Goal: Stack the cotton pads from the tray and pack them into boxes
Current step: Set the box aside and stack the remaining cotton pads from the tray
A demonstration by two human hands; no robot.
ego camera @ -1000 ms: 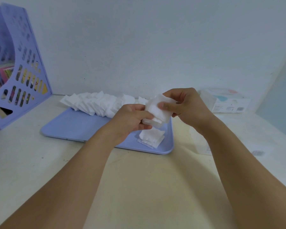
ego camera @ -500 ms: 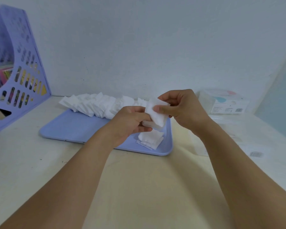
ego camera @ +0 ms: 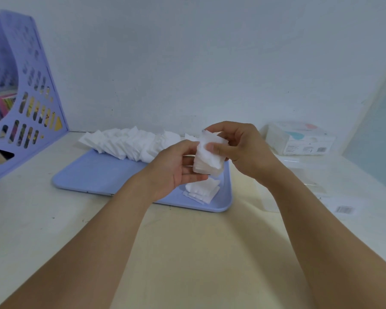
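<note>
Hands: left hand and right hand both grasp one stack of cotton pads above the tray.
Tray: a pad row along its far edge; small pile near its right front corner.

White square cotton pads lie fanned in an overlapping row along the back edge of the lavender tray. A small messy pile sits near its front right corner. One neat stack is held up above that pile.
</note>
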